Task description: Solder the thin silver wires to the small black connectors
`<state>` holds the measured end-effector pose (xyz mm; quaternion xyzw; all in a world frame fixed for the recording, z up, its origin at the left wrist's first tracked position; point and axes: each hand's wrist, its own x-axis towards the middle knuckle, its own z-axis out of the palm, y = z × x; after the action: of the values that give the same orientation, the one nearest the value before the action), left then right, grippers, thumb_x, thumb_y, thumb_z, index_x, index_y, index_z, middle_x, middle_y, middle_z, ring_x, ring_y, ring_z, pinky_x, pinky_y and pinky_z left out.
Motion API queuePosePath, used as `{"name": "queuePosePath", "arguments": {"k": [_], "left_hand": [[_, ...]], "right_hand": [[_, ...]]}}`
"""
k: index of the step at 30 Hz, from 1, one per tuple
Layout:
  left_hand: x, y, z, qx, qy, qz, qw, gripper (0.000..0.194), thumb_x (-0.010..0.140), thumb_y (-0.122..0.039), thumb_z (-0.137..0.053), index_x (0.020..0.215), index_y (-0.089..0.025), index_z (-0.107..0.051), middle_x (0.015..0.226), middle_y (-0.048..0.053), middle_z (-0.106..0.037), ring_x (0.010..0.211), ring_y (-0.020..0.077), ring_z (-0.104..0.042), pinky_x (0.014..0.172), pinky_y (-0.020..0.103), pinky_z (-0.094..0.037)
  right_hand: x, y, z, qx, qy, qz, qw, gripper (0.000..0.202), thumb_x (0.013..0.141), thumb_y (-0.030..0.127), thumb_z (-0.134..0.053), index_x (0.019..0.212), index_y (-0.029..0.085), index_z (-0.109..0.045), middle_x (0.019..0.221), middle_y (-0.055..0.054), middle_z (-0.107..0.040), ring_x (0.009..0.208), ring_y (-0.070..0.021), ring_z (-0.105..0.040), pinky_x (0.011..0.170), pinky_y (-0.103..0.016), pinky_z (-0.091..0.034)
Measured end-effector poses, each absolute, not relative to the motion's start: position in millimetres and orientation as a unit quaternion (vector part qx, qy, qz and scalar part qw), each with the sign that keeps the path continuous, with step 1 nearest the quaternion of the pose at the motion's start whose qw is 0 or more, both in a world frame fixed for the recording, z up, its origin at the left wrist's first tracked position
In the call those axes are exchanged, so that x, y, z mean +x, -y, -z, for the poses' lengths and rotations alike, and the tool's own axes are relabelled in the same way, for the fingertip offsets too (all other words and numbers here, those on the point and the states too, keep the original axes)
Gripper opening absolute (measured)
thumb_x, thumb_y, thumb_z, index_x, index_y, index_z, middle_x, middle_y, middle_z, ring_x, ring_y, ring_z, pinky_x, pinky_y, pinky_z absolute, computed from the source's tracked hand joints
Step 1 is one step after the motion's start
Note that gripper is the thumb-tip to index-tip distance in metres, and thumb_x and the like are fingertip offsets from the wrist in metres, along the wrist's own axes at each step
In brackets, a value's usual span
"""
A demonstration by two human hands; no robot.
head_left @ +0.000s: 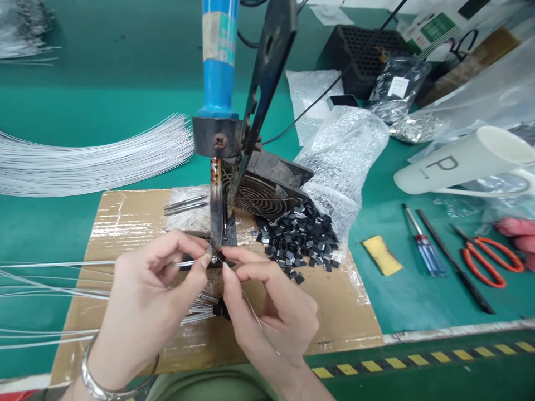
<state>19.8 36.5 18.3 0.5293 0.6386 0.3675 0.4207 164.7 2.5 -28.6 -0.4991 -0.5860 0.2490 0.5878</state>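
A blue-handled soldering iron [220, 61] points straight down in a black clamp [217, 137]. Just under its tip, my left hand [163, 289] pinches thin white wires [96, 263] that run in from the left. My right hand [267, 301] is closed on a fine strand of solder wire [251, 306], its fingertips close beside the left ones. What lies right at the tip is mostly hidden by my fingers. Below my hands, more white wires with black connectors [221, 309] on their ends rest on the cardboard [343, 317].
Loose black connectors [296, 239] are heaped right of a small fan [263, 189]. Long white wires [83, 167] lie back left. To the right are a yellow sponge [382, 255], a screwdriver [427, 250], orange-handled pliers [489, 262] and a white mug [460, 161] on its side.
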Motion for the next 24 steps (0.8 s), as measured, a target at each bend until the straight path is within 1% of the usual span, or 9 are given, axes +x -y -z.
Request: {"name": "queuePosePath", "arguments": {"k": [4, 9, 14, 20, 22, 24], "left_hand": [[19.4, -34.6, -17.9, 0.532, -0.637, -0.369, 0.419, 0.005, 0.078, -0.024, -0.077, 0.073, -0.023, -0.077, 0.080, 0.000, -0.080, 0.067, 0.0133, -0.073, 0.057, 0.015, -0.055], [20.4, -34.0, -19.1, 0.529, -0.634, -0.369, 0.426, 0.004, 0.077, -0.024, -0.078, 0.073, -0.023, -0.077, 0.081, 0.000, -0.081, 0.069, 0.0133, -0.074, 0.059, 0.015, -0.056], [19.2, -33.6, -17.6, 0.528, -0.640, -0.367, 0.421, 0.005, 0.078, -0.024, -0.077, 0.073, -0.023, -0.077, 0.081, 0.000, -0.081, 0.069, 0.0137, -0.073, 0.059, 0.015, -0.056], [19.3, -35.1, -16.7, 0.531, -0.645, -0.362, 0.414, 0.003, 0.075, -0.023, -0.076, 0.073, -0.023, -0.076, 0.080, 0.000, -0.081, 0.067, 0.0145, -0.073, 0.051, 0.015, -0.050], [20.0, -35.1, -17.0, 0.531, -0.644, -0.363, 0.415, 0.004, 0.076, -0.023, -0.076, 0.072, -0.023, -0.076, 0.079, 0.000, -0.080, 0.067, 0.0140, -0.073, 0.053, 0.015, -0.052], [20.5, -34.7, -17.2, 0.531, -0.639, -0.366, 0.419, 0.005, 0.077, -0.022, -0.076, 0.072, -0.024, -0.076, 0.079, -0.001, -0.080, 0.068, 0.0136, -0.074, 0.058, 0.015, -0.055]], "right_hand": [[164.3, -2.0, 28.4, -0.501, 0.588, -0.240, 0.588, 0.022, 0.091, 0.001, -0.072, 0.097, 0.022, -0.070, 0.107, -0.007, -0.088, 0.095, -0.0178, -0.086, 0.087, -0.022, -0.068], [164.0, -1.4, 29.2, -0.504, 0.595, -0.230, 0.583, 0.021, 0.092, 0.002, -0.073, 0.097, 0.022, -0.070, 0.106, -0.007, -0.088, 0.093, -0.0185, -0.086, 0.085, -0.023, -0.069], [164.5, -0.7, 28.6, -0.502, 0.592, -0.238, 0.584, 0.022, 0.092, 0.002, -0.072, 0.098, 0.023, -0.069, 0.107, -0.008, -0.088, 0.095, -0.0203, -0.087, 0.084, -0.026, -0.070], [164.2, -3.3, 28.0, -0.504, 0.591, -0.230, 0.587, 0.022, 0.092, 0.002, -0.072, 0.097, 0.024, -0.070, 0.103, -0.007, -0.088, 0.091, -0.0199, -0.087, 0.081, -0.025, -0.070], [164.1, -3.3, 28.1, -0.501, 0.594, -0.226, 0.587, 0.022, 0.092, 0.002, -0.072, 0.097, 0.023, -0.070, 0.102, -0.007, -0.088, 0.091, -0.0194, -0.087, 0.082, -0.024, -0.070], [164.3, -2.8, 28.4, -0.499, 0.596, -0.231, 0.586, 0.023, 0.092, 0.001, -0.072, 0.098, 0.023, -0.071, 0.103, -0.007, -0.088, 0.092, -0.0198, -0.087, 0.082, -0.025, -0.070]]}}
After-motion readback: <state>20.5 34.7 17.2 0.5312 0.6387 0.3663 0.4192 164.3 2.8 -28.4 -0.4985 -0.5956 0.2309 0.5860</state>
